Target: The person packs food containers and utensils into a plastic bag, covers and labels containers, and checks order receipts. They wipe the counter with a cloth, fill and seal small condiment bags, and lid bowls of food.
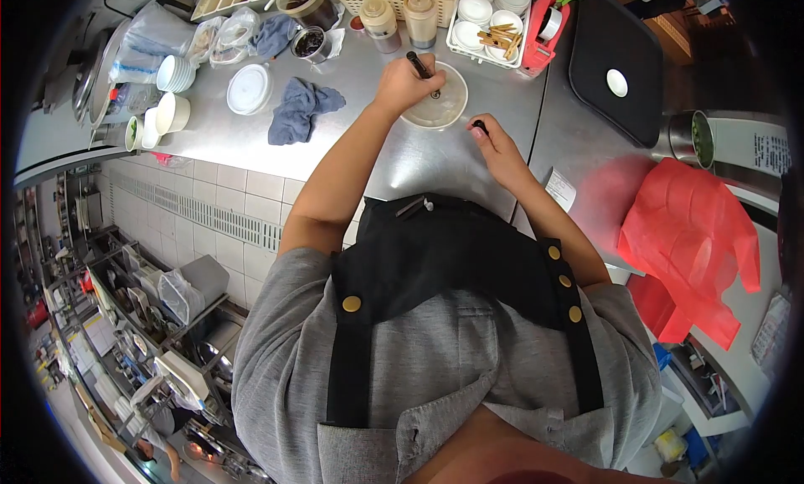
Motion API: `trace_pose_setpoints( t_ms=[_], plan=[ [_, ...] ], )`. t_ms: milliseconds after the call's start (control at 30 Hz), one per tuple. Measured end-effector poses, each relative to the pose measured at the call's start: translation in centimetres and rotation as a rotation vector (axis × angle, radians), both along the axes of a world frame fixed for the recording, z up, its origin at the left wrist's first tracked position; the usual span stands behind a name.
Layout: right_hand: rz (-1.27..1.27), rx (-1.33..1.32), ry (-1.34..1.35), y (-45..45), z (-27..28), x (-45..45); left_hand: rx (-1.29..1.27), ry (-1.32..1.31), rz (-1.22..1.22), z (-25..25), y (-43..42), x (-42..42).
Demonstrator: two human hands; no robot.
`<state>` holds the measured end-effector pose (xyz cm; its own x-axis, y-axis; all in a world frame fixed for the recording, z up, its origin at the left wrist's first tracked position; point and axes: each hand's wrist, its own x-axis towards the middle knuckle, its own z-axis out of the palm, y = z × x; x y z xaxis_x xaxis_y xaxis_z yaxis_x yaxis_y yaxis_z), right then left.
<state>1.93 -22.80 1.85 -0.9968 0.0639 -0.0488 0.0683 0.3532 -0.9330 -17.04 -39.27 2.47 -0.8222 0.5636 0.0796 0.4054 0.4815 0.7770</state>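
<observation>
My left hand (406, 86) is closed round a black marker (415, 61), its lower end over a round, pale translucent lid (440, 111) on the steel counter. A small dark mark shows on the lid close to my fingers. Just right of the lid, my right hand (500, 151) is closed on a small black piece that looks like the marker's cap (479, 126). Whether the lid sits on a bowl is hard to make out.
A crumpled blue-grey cloth (303, 109) and a white round lid (249, 89) lie to the left. Two sauce bottles (381, 23) stand behind. A white basket (488, 32) of small lids, a red tape dispenser (548, 36), a black tray (615, 65) and a red plastic bag (691, 233) are on the right.
</observation>
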Motion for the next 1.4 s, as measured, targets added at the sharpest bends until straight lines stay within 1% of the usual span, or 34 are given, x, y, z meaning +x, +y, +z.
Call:
trace_pose_setpoints(
  t_ms=[33, 100, 133, 200, 233, 267, 333, 367, 433, 500, 533, 567, 600, 633, 667, 733, 767, 800, 833, 867, 900, 933, 1000, 1067, 1100, 1133, 1200, 1267, 1333, 1367, 1400],
  plan=[
    [-0.007, 0.001, 0.003, 0.2, -0.3, -0.2, 0.001, 0.003, -0.007, 0.7, 0.4, 0.3],
    [-0.001, -0.121, -0.014, 0.4, -0.5, -0.3, 0.297, -0.231, -0.005, 1.9, 1.4, 1.3],
    [-0.005, -0.161, -0.019, 0.5, -0.4, -0.4, 0.298, -0.232, -0.019, 2.3, 1.8, 1.9],
    [0.009, -0.431, -0.191, 0.4, -0.3, -0.6, 0.344, -0.163, -0.128, 3.0, 2.5, 3.2],
    [-0.001, -0.429, -0.184, 0.3, 0.4, -0.8, 0.393, -0.128, -0.188, 3.5, 2.7, 3.8],
    [-0.013, -0.441, -0.258, 0.2, 1.2, -1.0, 0.394, -0.123, -0.197, 3.9, 2.9, 4.3],
    [-0.030, -0.456, -0.322, -0.1, 1.4, -1.0, 0.217, -0.024, -0.227, 4.7, 3.0, 5.1],
    [-0.036, -0.451, -0.221, -0.3, 0.5, -0.8, 0.213, 0.087, -0.242, 5.0, 3.1, 5.3],
    [-0.052, -0.445, -0.101, -0.9, -1.2, -0.7, 0.163, 0.114, -0.240, 5.2, 3.2, 6.2],
    [-0.075, -0.264, 0.077, -1.4, -2.3, -0.4, 0.114, 0.144, -0.245, 4.7, 3.5, 7.0],
    [-0.090, -0.262, 0.093, -1.1, -1.1, -0.7, 0.203, 0.229, -0.230, 4.2, 3.7, 7.3],
    [-0.059, -0.184, 0.037, -0.7, 0.1, -0.9, 0.294, 0.312, -0.216, 3.7, 4.0, 7.4],
    [-0.029, -0.106, -0.023, -0.3, 1.4, -1.0, 0.297, 0.321, -0.232, 3.4, 4.3, 7.3],
    [-0.078, -0.040, -0.032, -0.5, 2.3, -1.3, 0.368, 0.401, -0.240, 3.1, 4.8, 7.0],
    [-0.093, -0.037, -0.020, -0.6, 2.5, -1.6, 0.439, 0.478, -0.247, 2.8, 5.2, 6.6],
    [-0.195, -0.030, -0.005, -0.4, 2.5, -2.5, 0.436, 0.514, -0.264, 2.7, 6.2, 5.3],
    [-0.250, -0.038, 0.069, -0.1, 1.4, -3.2, 0.383, 0.407, -0.282, 2.7, 6.8, 4.4],
    [-0.253, -0.032, 0.077, 0.2, 1.0, -3.9, 0.330, 0.297, -0.297, 2.4, 7.5, 3.4],
    [-0.348, -0.044, -0.038, 0.3, 0.6, -4.6, 0.074, 0.115, -0.212, 1.7, 8.5, 1.9],
    [-0.441, -0.054, -0.152, 0.4, 0.1, -5.1, 0.080, 0.119, -0.215, 1.1, 9.6, 0.4],
    [-0.441, -0.045, -0.141, 0.0, -3.0, -5.2, 0.001, 0.087, -0.080, 1.2, 10.9, -1.3],
    [-0.486, 0.196, 0.000, -1.0, -8.0, -5.0, -0.075, 0.054, 0.058, 1.5, 12.2, -3.2],
    [-0.510, 0.435, 0.155, -2.4, -9.0, -4.9, -0.114, 0.160, 0.185, -0.5, 15.0, -6.8],
    [-0.393, -0.560, -0.470, -4.1, -4.2, -4.6, -0.203, 0.071, 0.194, 1.8, 16.4, -8.1],
    [-0.430, -0.625, -0.442, -4.9, -3.3, -4.9, -0.183, -0.006, 0.228, 1.7, 16.9, -8.8],
    [-0.397, -0.615, -0.459, -4.9, -3.8, -5.2, -0.162, -0.083, 0.268, 1.4, 17.2, -9.1],
    [-0.510, -0.752, -0.338, -4.6, -5.2, -6.5, -0.015, -0.002, 0.348, 1.1, 17.1, -8.1],
    [-0.523, -0.671, -0.381, -3.0, -3.5, -6.7, 0.109, 0.036, 0.263, 1.9, 14.5, -5.9],
    [-0.514, -0.615, -0.326, -0.7, -2.6, -6.3, 0.188, -0.105, 0.111, 4.0, 9.6, -3.3],
    [-0.515, -0.562, -0.342, 0.5, -1.9, -6.0, 0.169, -0.095, 0.123, 4.4, 6.6, -2.1],
    [-0.507, -0.530, -0.390, 2.4, -2.8, -5.7, 0.151, -0.087, 0.137, 4.3, 3.5, -1.4]
  ],
)
